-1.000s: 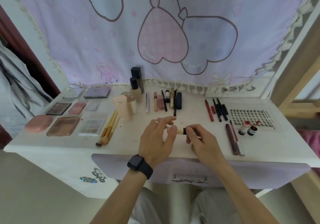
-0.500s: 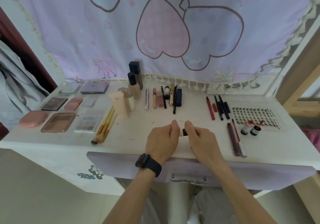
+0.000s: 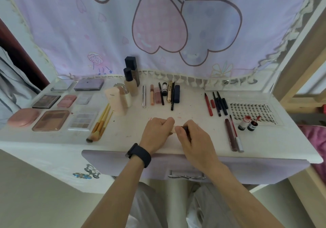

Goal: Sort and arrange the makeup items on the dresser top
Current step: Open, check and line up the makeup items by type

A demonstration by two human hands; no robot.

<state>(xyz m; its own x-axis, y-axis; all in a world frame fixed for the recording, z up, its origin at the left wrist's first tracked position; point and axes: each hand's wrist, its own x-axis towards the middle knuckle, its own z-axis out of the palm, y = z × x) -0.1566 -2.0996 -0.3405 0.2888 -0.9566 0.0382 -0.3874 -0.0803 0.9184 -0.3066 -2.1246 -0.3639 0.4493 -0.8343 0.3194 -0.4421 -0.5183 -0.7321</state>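
Presently, near the middle of the front edge of the dresser top (image 3: 123, 130), a short makeup stick (image 3: 178, 129) is held with its long axis parallel to that edge, beige end left, dark end right. The left hand (image 3: 157, 132), knuckles up, has its fingers curled round the beige end; the right hand (image 3: 192, 139) pinches the dark end. Farther right, a clear lash tray (image 3: 273, 116) holds rows of lashes. Toward the back edge, tubes and pencils (image 3: 161, 95) lie side by side, pointing front to back.
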